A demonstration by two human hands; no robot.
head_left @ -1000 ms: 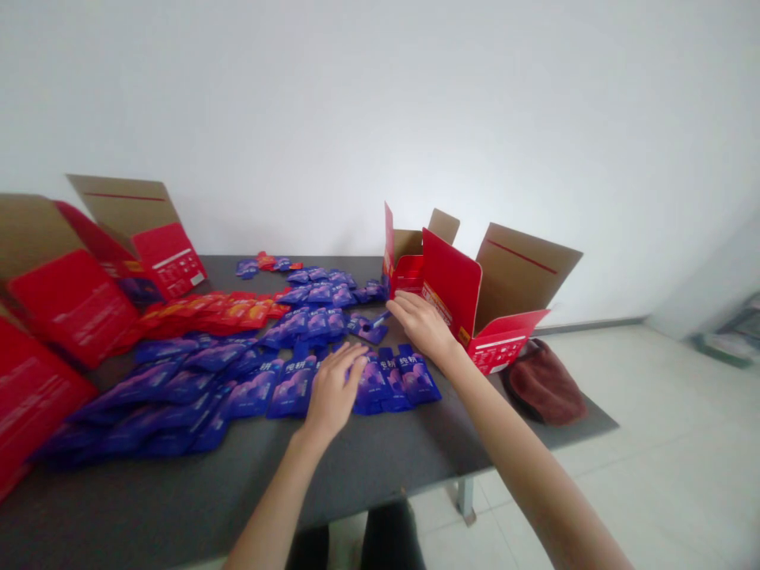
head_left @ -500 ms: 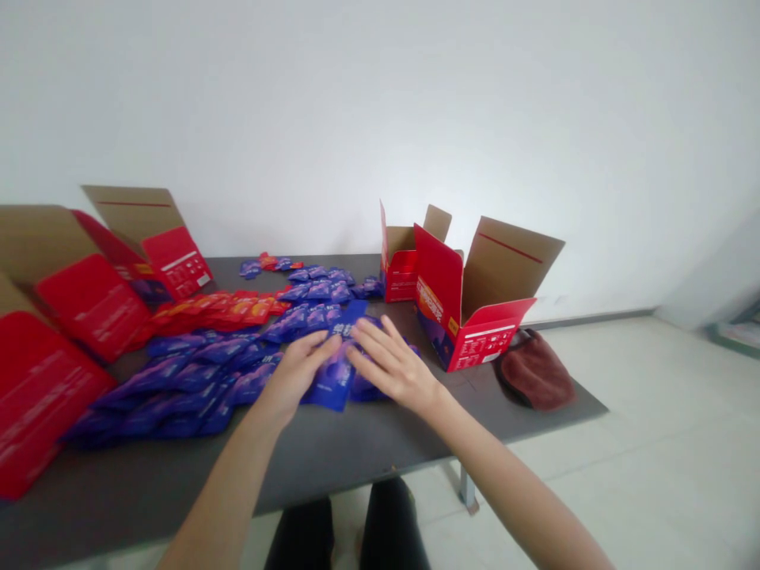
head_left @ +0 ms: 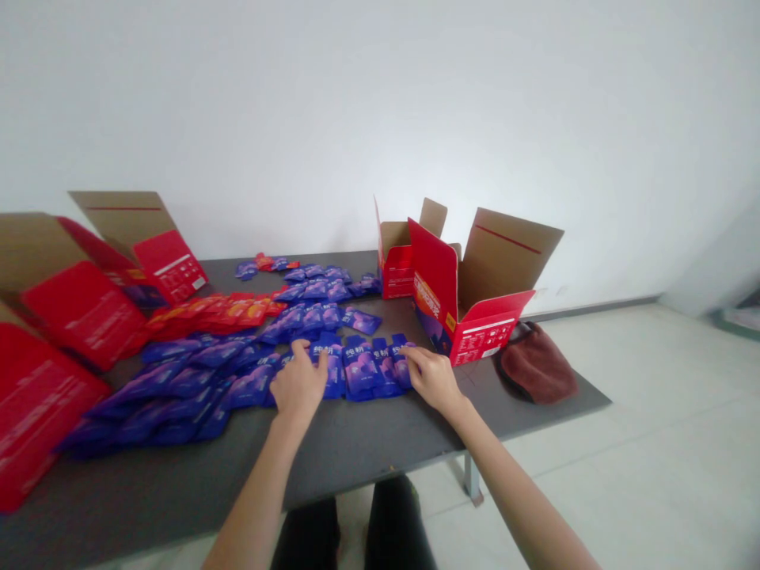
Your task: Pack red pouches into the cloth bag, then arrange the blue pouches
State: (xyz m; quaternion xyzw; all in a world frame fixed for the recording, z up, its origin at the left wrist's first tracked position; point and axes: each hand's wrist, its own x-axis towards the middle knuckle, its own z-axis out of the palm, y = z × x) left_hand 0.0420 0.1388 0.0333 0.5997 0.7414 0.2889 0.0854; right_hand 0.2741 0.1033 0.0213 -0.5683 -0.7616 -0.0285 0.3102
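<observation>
A row of flat purple-blue pouches (head_left: 359, 372) with white lettering lies near the front of the table, the pouches side by side and partly overlapping. My left hand (head_left: 298, 384) rests over the left part of this row, thumb and forefinger apart, the other fingers curled under and partly hidden. At the row's right end, my right hand (head_left: 433, 378) has its fingertips pinched together on the edge of the last pouch (head_left: 400, 362). Farther left is a thick heap of the same blue pouches (head_left: 172, 396). One single pouch (head_left: 361, 321) lies behind the row.
Red pouches (head_left: 219, 313) lie behind the blue heap. Open red cartons (head_left: 65, 313) stand at the left. Two more, a nearer carton (head_left: 436, 289) and a smaller one (head_left: 397, 273), stand right of centre. A brown cloth (head_left: 537, 368) lies by the table's (head_left: 356, 443) right end.
Both hands were close together over a tilted pouch at the middle. They have moved apart, left hand leftward and right hand rightward, and the row of pouches between them now shows.
</observation>
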